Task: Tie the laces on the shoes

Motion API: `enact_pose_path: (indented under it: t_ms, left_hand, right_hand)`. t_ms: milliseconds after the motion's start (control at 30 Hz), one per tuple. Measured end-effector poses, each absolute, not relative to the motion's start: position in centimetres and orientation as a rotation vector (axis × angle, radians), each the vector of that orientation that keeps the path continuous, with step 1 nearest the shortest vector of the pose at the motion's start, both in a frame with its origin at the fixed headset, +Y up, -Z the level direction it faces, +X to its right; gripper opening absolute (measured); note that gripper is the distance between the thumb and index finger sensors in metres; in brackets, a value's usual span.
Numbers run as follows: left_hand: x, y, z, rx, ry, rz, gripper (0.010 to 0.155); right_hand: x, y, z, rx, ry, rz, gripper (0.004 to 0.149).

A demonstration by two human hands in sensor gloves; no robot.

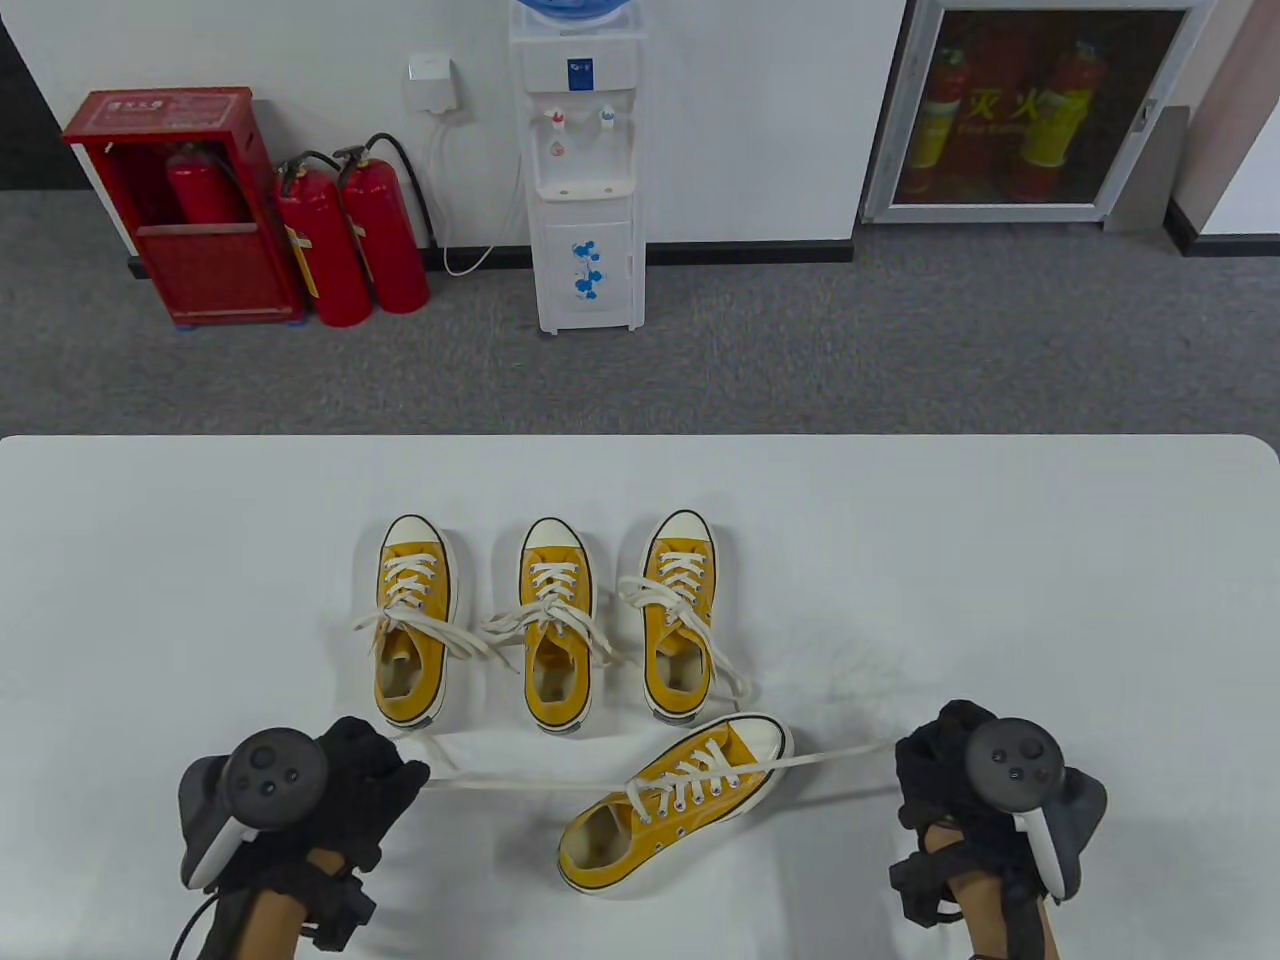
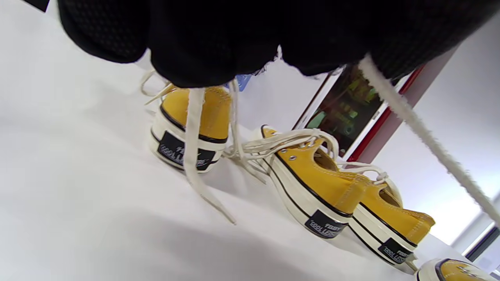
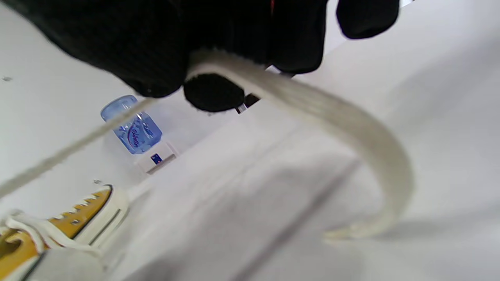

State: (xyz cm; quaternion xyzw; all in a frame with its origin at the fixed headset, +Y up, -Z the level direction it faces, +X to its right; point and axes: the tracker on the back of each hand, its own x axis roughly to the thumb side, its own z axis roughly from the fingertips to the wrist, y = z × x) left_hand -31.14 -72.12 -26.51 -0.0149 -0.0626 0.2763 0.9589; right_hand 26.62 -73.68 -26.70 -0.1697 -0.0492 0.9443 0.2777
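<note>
A yellow canvas shoe (image 1: pixel 672 808) lies slanted at the table's front, toe to the upper right. Its two white lace ends are pulled taut to either side. My left hand (image 1: pixel 385 780) grips the left lace end (image 1: pixel 510 783), which also shows in the left wrist view (image 2: pixel 422 132). My right hand (image 1: pixel 925 765) grips the right lace end (image 1: pixel 845 752), whose free tail curls down in the right wrist view (image 3: pixel 351 128). Three more yellow shoes stand in a row behind: left (image 1: pixel 412 620), middle (image 1: pixel 555 625), right (image 1: pixel 680 615), with loose laces.
The white table (image 1: pixel 1000 560) ends at its far edge, with grey carpet beyond. A water dispenser (image 1: pixel 585 170), red fire extinguishers (image 1: pixel 350 235) and a red cabinet (image 1: pixel 190 205) stand against the far wall.
</note>
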Motion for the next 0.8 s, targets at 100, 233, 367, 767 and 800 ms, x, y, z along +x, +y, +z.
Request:
enact_pose_path:
  t_ms: [100, 233, 367, 767, 800]
  left_hand:
    - [-31.5, -72.7, -26.7, -0.072, -0.109, 0.573, 0.035]
    - [-32.0, -73.2, -26.9, -0.105, -0.080, 0.541, 0.035]
    - [-32.1, -73.7, -27.1, -0.138, -0.069, 0.562, 0.035]
    - [-31.8, -73.4, -26.9, -0.088, -0.071, 0.517, 0.040]
    - [-31.8, -73.4, -26.9, -0.086, -0.073, 0.518, 0.041]
  right_hand:
    - [26.9, -74.2, -27.0, -0.526, -0.067, 2.577, 0.041]
    - [27.8, -75.0, -27.4, -0.589, -0.038, 2.605, 0.041]
    - [27.9, -75.6, -27.6, -0.598, 0.010, 2.611, 0.041]
    - [27.5, -75.1, -27.5, -0.535, -0.090, 2.594, 0.052]
    - [27.2, -74.8, -27.4, -0.506, -0.117, 2.595, 0.052]
